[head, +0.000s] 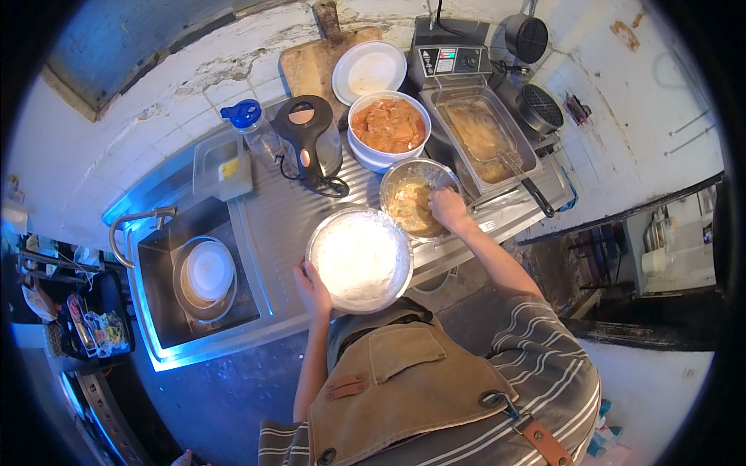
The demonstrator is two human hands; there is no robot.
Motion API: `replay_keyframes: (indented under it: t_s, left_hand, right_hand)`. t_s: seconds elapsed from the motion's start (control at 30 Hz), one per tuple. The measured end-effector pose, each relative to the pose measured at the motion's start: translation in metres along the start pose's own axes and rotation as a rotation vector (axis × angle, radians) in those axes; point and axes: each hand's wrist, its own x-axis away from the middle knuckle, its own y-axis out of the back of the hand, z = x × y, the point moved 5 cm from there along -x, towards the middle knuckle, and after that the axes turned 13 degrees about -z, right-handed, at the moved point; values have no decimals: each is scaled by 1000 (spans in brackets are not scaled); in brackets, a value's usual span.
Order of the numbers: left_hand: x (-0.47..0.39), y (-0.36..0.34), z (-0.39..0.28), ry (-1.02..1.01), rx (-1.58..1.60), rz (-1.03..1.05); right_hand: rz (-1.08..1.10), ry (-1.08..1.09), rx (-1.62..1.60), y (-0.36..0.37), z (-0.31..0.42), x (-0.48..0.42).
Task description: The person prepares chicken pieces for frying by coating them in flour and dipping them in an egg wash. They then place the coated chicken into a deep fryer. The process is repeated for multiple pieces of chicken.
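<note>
My left hand (pixel 315 285) grips the left side of a wide bowl of white flour-like powder (pixel 361 259) at the counter's front edge. Behind it and to the right stands a clear bowl (pixel 391 212) with yellowish-brown batter and pieces in it (pixel 411 204). My right hand (pixel 449 207) reaches over that bowl's right side, fingers curled down into it. Whatever the fingers may hold is hidden. Just behind is a white tub (pixel 373 157) of raw, orange-red marinated meat (pixel 389 125).
A deep fryer (pixel 486 186) with a basket in bubbling oil stands at right, its black handle (pixel 537 197) jutting forward. An electric kettle (pixel 309 140), blue-lidded jug (pixel 242 113) and plastic container (pixel 221 169) stand at left. The sink (pixel 169 326) holds stacked dishes (pixel 210 271).
</note>
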Motion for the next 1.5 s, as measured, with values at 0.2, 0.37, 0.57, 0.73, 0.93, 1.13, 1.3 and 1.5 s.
replay_keyframes:
  t_s: [0.2,0.37,0.57,0.73,0.93,1.13,1.3,1.5]
  left_hand:
    - [-2,0,7,6,54,1]
    - [-1,1,3,-8,15,-5]
    - [-1,0,-1,10,-15,-2]
    - [-1,4,3,12,8,10]
    - [-2,1,12,31,-52,0]
    - [-3,0,16,-22,-56,3]
    - [-2,3,5,16,-68,-9]
    - [-4,2,4,-3,-93,39]
  right_hand:
    - [35,-37,-36,-6,23,10]
    - [15,-63,-44,9,26,11]
    - [38,23,37,-12,17,1]
    - [-79,48,69,49,20,-1]
    - [-311,144,126,98,29,-21]
    - [71,224,23,23,66,18]
    - [173,172,-618,27,42,8]
    - [-165,46,-138,5,27,-32]
